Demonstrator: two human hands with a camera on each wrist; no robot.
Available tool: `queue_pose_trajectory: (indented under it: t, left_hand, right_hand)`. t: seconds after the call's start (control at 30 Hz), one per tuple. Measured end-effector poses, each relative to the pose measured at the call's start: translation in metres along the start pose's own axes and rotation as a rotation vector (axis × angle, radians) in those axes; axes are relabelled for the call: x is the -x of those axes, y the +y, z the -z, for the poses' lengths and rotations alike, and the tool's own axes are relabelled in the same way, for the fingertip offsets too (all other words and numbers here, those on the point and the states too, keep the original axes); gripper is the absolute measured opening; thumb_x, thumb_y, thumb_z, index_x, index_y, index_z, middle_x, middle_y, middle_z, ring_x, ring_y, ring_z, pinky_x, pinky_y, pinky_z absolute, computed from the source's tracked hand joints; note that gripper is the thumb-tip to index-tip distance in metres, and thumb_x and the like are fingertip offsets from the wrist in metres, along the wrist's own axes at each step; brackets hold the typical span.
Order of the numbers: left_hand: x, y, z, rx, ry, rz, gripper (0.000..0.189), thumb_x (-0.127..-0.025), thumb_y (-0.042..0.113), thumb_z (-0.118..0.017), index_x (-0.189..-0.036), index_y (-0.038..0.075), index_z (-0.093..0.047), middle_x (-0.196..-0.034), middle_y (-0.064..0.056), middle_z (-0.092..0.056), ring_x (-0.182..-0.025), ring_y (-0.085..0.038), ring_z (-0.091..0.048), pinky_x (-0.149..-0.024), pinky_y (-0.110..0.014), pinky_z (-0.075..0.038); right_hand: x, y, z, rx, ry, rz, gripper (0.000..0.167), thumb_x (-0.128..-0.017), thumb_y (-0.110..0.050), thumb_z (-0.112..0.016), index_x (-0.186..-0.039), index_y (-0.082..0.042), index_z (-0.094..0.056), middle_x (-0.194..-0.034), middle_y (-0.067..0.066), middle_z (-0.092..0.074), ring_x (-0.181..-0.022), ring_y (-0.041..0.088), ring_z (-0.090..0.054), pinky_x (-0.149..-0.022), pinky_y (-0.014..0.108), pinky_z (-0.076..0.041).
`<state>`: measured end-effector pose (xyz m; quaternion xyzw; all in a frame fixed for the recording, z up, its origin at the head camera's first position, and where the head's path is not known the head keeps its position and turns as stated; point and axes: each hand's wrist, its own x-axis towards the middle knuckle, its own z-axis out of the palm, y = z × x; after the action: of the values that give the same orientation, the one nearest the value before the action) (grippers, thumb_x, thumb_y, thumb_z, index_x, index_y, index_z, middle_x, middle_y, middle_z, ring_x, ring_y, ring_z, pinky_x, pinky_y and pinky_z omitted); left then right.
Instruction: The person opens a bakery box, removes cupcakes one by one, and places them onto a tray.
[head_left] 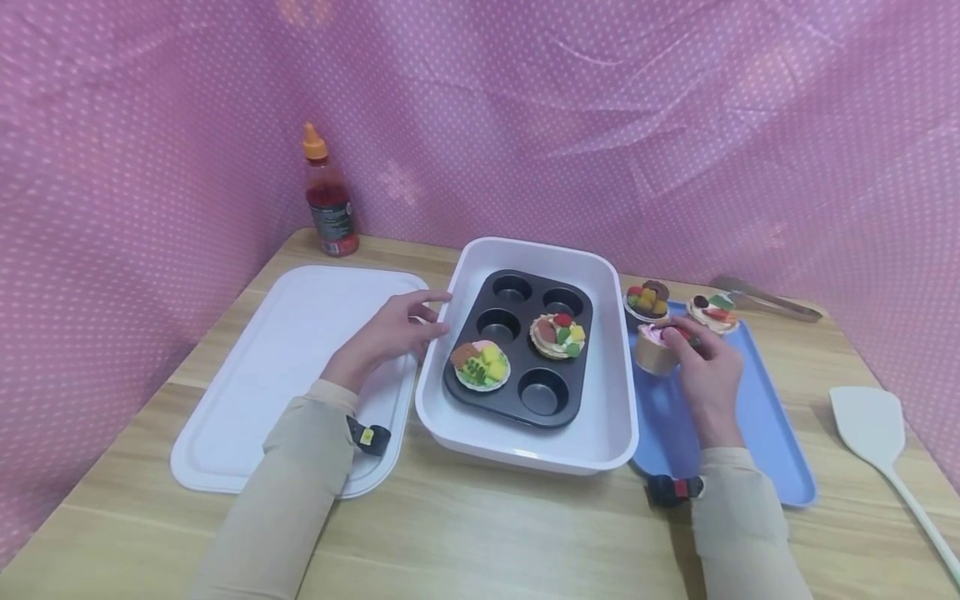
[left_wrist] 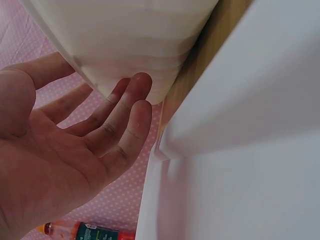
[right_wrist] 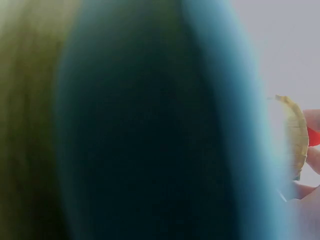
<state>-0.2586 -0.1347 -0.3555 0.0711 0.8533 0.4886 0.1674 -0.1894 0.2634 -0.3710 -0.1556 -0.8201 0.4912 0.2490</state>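
My right hand (head_left: 708, 375) pinches a toy cupcake (head_left: 655, 353) by its top, over the blue tray (head_left: 772, 442). The cupcake has a beige cup and pinkish-purple topping. My left hand (head_left: 393, 333) is at the left rim of a white basin (head_left: 525, 454), fingers loosely bent along its outer wall. Inside the basin lies a dark muffin tin (head_left: 480, 400). Two toy tarts, one with yellow and green pieces (head_left: 482, 367) and one with a red berry (head_left: 558, 336), sit in the tin. The right wrist view is mostly blocked by a blurred blue edge.
Two more toy tarts, one chocolate-topped (head_left: 647, 302) and one cream-topped (head_left: 712, 313), stand at the blue tray's far end. Metal tongs (head_left: 772, 302) lie behind them. A white spatula (head_left: 870, 425) is far right. Left are a white tray (head_left: 277, 358) and a sauce bottle (head_left: 330, 204).
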Motion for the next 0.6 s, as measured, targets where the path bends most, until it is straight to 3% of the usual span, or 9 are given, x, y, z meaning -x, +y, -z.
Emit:
queue_pose_trajectory:
  t: [0.3,0.6]
  left_hand:
    - [-0.0019,-0.0016,-0.0008,0.023,-0.006,-0.021,0.057,-0.096,0.018,-0.068,-0.15,0.025,-0.048,-0.13,-0.016,-0.058,-0.101,-0.027,-0.066,-0.078,-0.033,-0.06]
    - [0.0,-0.0008,-0.0001,0.016,0.0,-0.021,0.056,-0.097,0.019,-0.068,-0.149,0.025,-0.049,-0.131,-0.016,-0.059,-0.102,-0.027,-0.066,-0.079,-0.035,-0.06]
  right_hand:
    - [0.0015,0.0013,-0.0039,0.06,-0.021,-0.063,0.034,-0.094,-0.026,-0.07,-0.124,-0.012,-0.073,-0.118,0.003,-0.07,-0.086,-0.002,-0.053,-0.072,0.015,-0.043]
    - [0.0016,0.0045,-0.006,0.08,-0.05,-0.088,0.036,-0.094,-0.025,-0.07,-0.127,-0.01,-0.071,-0.129,0.013,-0.068,-0.096,-0.001,-0.052,-0.079,0.016,-0.041]
